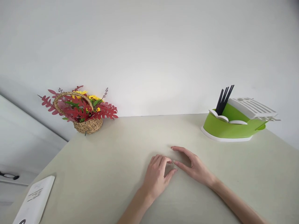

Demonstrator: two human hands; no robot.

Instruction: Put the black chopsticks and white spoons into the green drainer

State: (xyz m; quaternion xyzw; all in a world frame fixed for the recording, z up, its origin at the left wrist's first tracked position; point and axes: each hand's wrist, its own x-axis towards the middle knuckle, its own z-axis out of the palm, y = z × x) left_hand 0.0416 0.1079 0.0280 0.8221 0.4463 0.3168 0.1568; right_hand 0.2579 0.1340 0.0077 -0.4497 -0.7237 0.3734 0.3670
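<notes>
Near the middle of the table (112, 183), my left hand (156, 174) has its fingers bent downward. A gap shows between its thumb and index finger, with nothing visible in it. My right hand (195, 165) is just to the right, its thumb and index finger spread wide in a C shape around bare tabletop. The tip of my right thumb is at or very near my left index fingertip; I cannot tell whether they touch. The other fingers of my right hand are mostly hidden behind its index finger.
A wicker basket (88, 126) of red leaves and yellow flowers stands back left. At back right is a green-and-white kitchen holder (229, 130) with black chopsticks (224, 100) in it. A white box (35, 202) with printing lies front left. A white wall (149, 56) rises behind.
</notes>
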